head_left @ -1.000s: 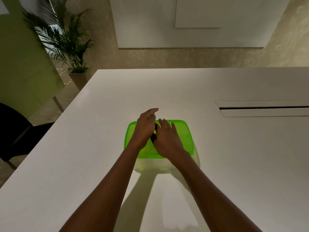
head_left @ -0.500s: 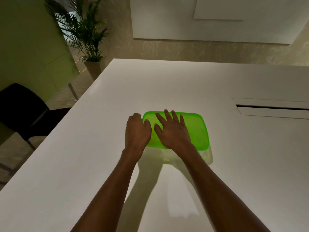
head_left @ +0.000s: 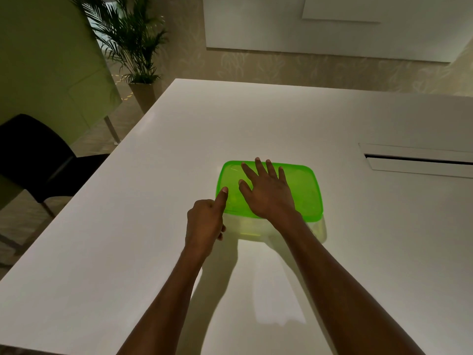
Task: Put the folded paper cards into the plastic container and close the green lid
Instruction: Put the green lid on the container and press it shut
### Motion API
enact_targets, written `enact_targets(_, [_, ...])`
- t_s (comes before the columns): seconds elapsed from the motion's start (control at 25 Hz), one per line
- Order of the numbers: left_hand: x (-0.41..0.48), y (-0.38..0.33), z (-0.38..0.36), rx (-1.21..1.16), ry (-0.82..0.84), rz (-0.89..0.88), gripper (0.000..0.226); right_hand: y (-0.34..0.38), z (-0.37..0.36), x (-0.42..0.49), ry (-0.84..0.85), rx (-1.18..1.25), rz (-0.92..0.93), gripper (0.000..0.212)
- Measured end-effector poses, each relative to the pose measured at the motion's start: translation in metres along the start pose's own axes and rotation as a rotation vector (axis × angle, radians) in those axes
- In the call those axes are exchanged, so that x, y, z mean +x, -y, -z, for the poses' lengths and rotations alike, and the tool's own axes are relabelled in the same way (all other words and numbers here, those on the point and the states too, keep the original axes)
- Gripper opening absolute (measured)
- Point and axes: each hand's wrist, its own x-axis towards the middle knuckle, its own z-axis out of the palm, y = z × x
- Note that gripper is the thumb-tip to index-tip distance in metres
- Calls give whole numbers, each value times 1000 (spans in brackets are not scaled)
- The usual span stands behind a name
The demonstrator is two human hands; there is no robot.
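Observation:
A clear plastic container stands on the white table, and the green lid lies on top of it. My right hand rests flat on the lid's left half, fingers spread. My left hand sits at the container's near left corner, curled, with its thumb stretched onto the lid's left edge. No paper cards show; the container's inside is hidden by the lid and my hands.
A long cable slot is cut into the table at the right. A black chair stands off the table's left edge, with a potted palm behind it. A green panel leans at the far left.
My left hand has drawn back toward me from the lid's left corner and curled, leaving only the thumb on the edge. My right hand stays flat on the lid.

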Motion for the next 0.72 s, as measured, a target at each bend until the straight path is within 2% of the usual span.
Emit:
enact_targets(0.16, [0, 3, -8, -238, -20, 40, 64, 0, 0, 0, 17, -4, 7, 61])
enact_targets(0.72, [-1, 7, -12, -291, -32, 12, 53, 1, -3, 1, 7, -32, 11, 62])
